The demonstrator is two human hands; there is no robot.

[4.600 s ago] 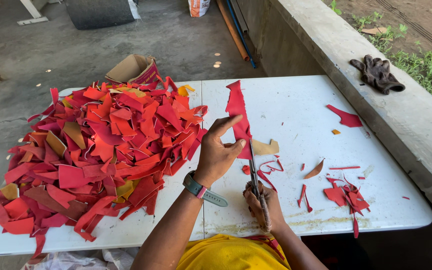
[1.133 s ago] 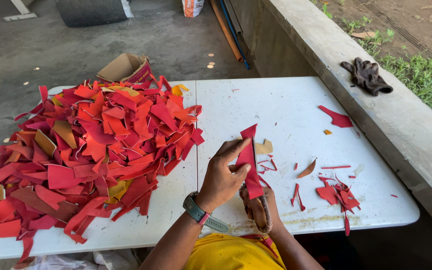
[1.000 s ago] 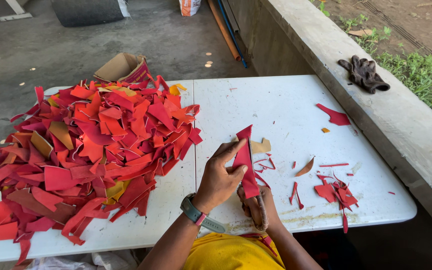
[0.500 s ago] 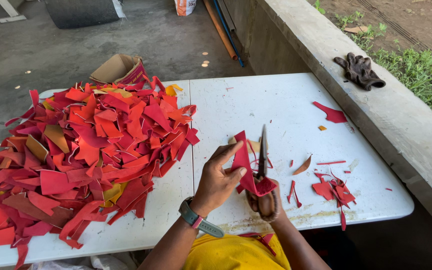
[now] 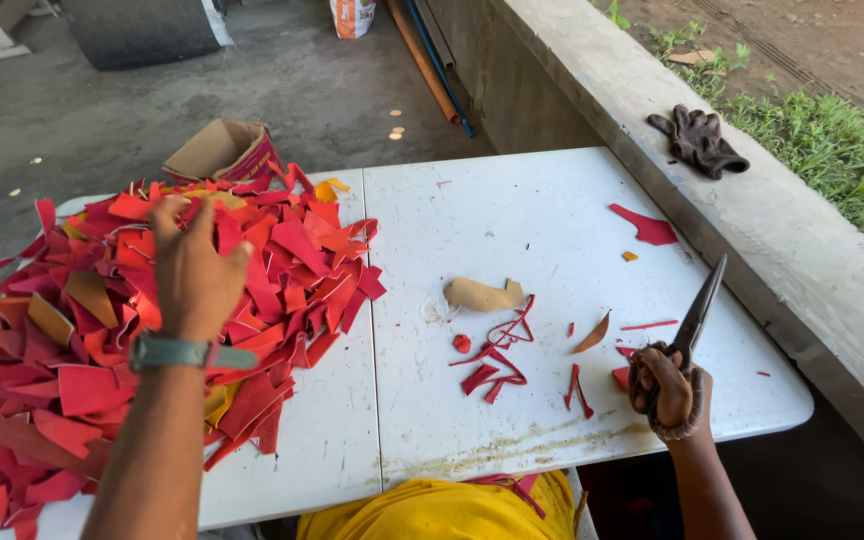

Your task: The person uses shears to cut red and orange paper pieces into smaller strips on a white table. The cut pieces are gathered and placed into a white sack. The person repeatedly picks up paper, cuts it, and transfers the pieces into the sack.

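Observation:
My left hand (image 5: 190, 272) reaches over the big heap of red and orange leather scraps (image 5: 82, 340) on the left half of the white table (image 5: 512, 210), fingers spread down onto the top pieces; I cannot see a piece gripped in it. My right hand (image 5: 668, 388) rests at the table's right front, closed around the handles of dark scissors (image 5: 694, 318) whose blades point up and away. Thin red trimmings (image 5: 497, 362) and a tan scrap (image 5: 482, 294) lie between the hands.
A cardboard box (image 5: 220, 150) sits behind the heap. One red offcut (image 5: 646, 226) lies far right on the table. Dark gloves (image 5: 698, 140) rest on the concrete ledge to the right. Beyond are a concrete floor, pipes and grass.
The red piece held and cut in front of me is gone from my left hand, which has swung left onto the heap. My right hand with the scissors moved right.

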